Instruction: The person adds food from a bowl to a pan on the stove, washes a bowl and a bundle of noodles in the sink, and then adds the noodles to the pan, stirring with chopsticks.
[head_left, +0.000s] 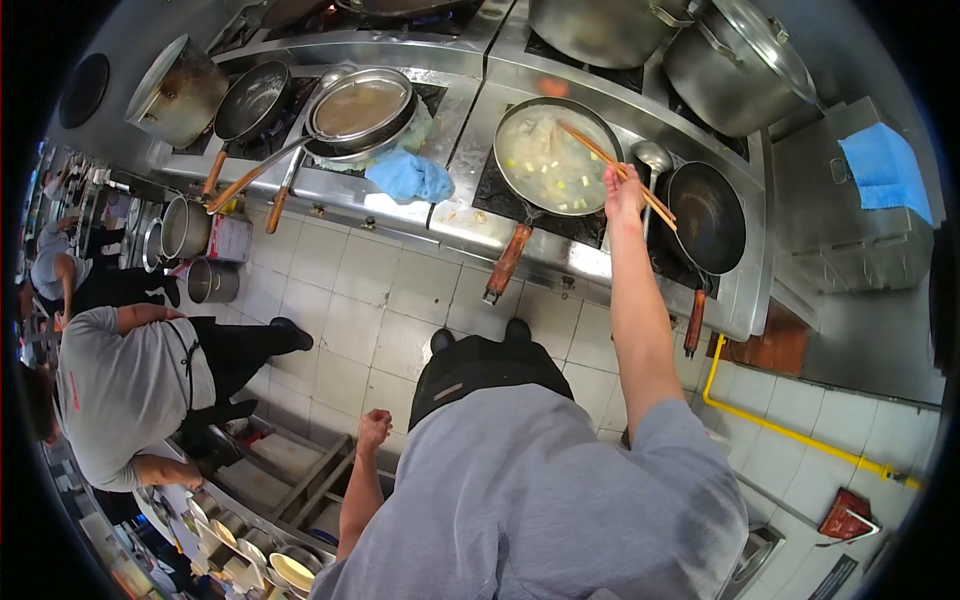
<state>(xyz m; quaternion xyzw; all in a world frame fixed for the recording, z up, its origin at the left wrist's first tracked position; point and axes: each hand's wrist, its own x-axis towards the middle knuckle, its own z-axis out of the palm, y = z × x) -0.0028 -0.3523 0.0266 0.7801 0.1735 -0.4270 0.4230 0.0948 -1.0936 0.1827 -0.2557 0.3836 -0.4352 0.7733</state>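
My right hand (624, 192) is closed round a pair of wooden chopsticks (590, 146), whose tips reach into a pan (503, 172) of pale, cloudy liquid with light and green pieces in it. The pan rests on the stove, its wooden handle (510, 262) pointing towards me. Just right of my right hand are a metal ladle (653, 157) and a dark, empty-looking pan (706, 217). My left hand (374, 430) hangs low at my side over the floor, its fingers curled, with nothing visible in it.
Large steel pots (735, 75) stand at the back right. On the left of the stove are a strainer (360, 105) over a pan, a blue cloth (410, 176) and another pan (253, 100). Co-workers (130, 385) stand to the left. A yellow pipe (780, 433) runs at the right.
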